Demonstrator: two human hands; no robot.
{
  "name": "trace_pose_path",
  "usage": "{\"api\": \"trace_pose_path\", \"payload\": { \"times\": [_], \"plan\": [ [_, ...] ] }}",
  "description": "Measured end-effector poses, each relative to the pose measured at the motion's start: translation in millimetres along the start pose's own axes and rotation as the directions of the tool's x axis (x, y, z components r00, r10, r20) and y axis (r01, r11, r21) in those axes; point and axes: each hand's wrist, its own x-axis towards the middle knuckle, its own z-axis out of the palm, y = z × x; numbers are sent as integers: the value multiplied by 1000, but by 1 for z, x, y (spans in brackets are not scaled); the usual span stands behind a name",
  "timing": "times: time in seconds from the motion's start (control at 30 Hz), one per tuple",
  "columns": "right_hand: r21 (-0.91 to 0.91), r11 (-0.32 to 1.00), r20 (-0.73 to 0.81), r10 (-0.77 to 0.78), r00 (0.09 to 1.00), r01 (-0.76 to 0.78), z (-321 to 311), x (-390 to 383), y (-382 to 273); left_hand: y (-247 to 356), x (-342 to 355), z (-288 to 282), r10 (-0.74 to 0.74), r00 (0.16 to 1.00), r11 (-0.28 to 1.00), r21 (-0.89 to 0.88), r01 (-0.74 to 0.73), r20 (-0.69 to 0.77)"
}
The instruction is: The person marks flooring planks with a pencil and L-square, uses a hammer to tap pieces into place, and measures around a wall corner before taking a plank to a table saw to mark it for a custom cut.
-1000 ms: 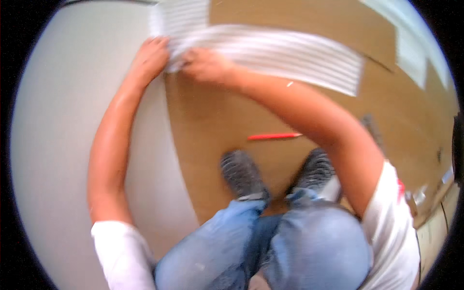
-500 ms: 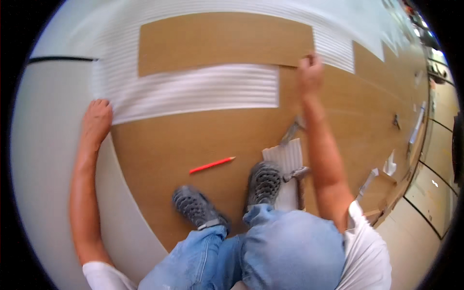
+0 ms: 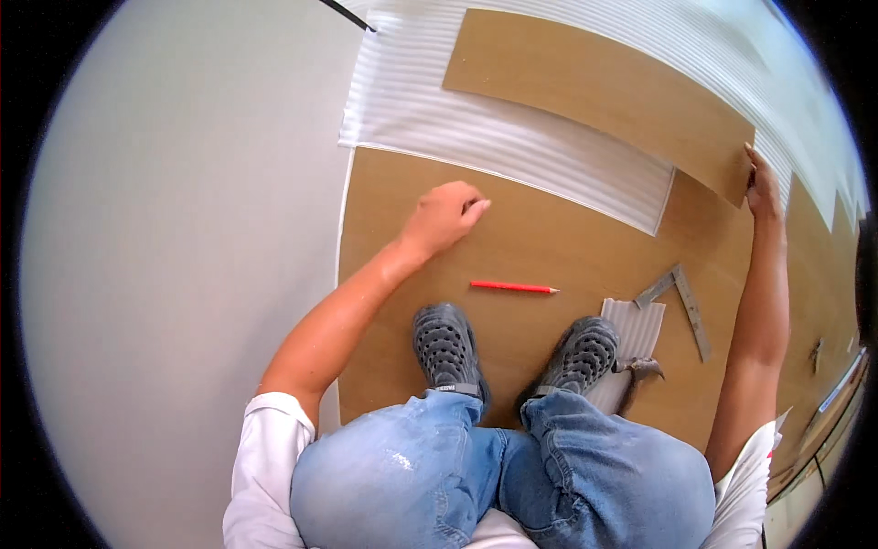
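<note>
I crouch on laid brown floor boards (image 3: 567,247). My left hand (image 3: 448,215) rests on the boards with its fingers curled in and nothing in it, a little above a red pencil (image 3: 512,287). My right arm reaches far right, where my right hand (image 3: 765,183) grips the right end of a loose brown plank (image 3: 604,91). The plank lies slanted on ribbed white foam underlay (image 3: 512,146). My two grey shoes (image 3: 448,348) stand just below the pencil.
A metal square (image 3: 684,297), a hammer (image 3: 637,373) and a scrap of white foam (image 3: 633,328) lie by my right shoe. Bare grey floor (image 3: 183,274) spreads to the left. A thin black line (image 3: 347,15) crosses the top edge.
My left hand left the underlay's left edge, came right onto the laid boards and curled shut. My right hand stays at the plank's end. The view has swung.
</note>
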Motion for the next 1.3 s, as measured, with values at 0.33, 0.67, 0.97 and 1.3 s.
{"api": "trace_pose_path", "payload": {
  "times": [0.33,0.67,0.97,1.3],
  "plan": [
    [-40,943,-246,-329,912,330,30,-140,-69,69,139,42,-70,956,-237,-935,263,287],
    [-259,922,-110,-325,939,289,29,-143,22,80,84,-13,-203,974,51,-992,117,105],
    [-816,305,161,-696,699,491,99,-204,128,47,24,-23,-406,913,196,-980,34,-49],
    [-825,114,342,-678,651,553,124,-246,169,23,19,-26,-412,911,195,-979,52,-33]
  ]
}}
